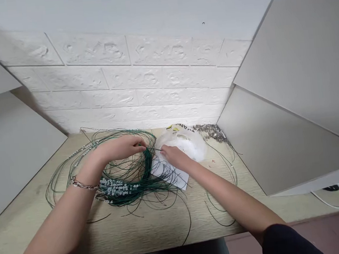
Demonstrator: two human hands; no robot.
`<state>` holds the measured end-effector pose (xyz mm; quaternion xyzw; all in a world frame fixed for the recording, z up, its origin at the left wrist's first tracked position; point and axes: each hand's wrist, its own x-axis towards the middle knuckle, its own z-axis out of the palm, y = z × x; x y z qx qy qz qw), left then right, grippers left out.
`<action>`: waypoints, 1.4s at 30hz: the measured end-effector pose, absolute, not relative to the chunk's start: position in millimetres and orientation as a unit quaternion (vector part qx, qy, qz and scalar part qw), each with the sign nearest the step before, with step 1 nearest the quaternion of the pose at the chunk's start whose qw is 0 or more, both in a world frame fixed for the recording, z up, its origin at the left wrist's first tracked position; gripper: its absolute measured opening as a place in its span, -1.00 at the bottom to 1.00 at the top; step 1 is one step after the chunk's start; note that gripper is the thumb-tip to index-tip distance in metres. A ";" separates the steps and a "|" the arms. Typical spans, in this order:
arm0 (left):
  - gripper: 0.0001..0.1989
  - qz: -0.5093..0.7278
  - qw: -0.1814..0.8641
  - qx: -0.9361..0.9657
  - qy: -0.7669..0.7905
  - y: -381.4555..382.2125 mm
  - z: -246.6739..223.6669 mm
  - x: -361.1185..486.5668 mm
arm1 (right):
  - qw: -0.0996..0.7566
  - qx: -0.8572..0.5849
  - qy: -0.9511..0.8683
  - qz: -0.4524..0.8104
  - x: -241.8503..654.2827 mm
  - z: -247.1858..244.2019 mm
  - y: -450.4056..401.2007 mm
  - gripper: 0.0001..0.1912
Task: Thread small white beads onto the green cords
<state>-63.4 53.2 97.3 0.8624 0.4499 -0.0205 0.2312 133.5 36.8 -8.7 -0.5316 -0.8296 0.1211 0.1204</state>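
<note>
My left hand [129, 146] is closed in a pinch at the upper right of a coiled bundle of dark green cords [147, 166]. Just right of it, my right hand [172, 155] pinches the same thin dark cord [154, 149], which runs between the two sets of fingertips. White beads [117, 187] are strung in a cluster along the bundle, below my left wrist. Loose cord ends fan out over a white sheet of paper [178, 177] under the bundle. How the fingertips grip the cord is too small to make out.
A clear plastic bag [193, 148] with white contents lies behind my right hand. A heap of small greyish metallic pieces [213, 132] sits at the back right corner. Loose green cords [234, 172] lie on the wooden table [131, 233]. A white brick-patterned wall [150, 77] and side panels enclose it.
</note>
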 end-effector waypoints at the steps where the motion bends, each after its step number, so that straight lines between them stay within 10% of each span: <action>1: -0.69 -0.030 0.224 0.862 0.454 51.4 97.4 -61.3 | 0.127 -0.521 -0.834 0.129 131.9 -8.0 36.7 -0.77; 15: -0.56 0.052 0.002 0.881 0.470 56.6 64.7 11.8 | 0.207 -0.511 -0.834 0.021 189.6 -7.6 68.2 -0.75; 42: -0.60 -0.021 -0.008 0.884 0.466 64.3 59.6 3.0 | 0.084 -0.627 -0.774 -0.019 202.4 -11.4 66.7 -0.71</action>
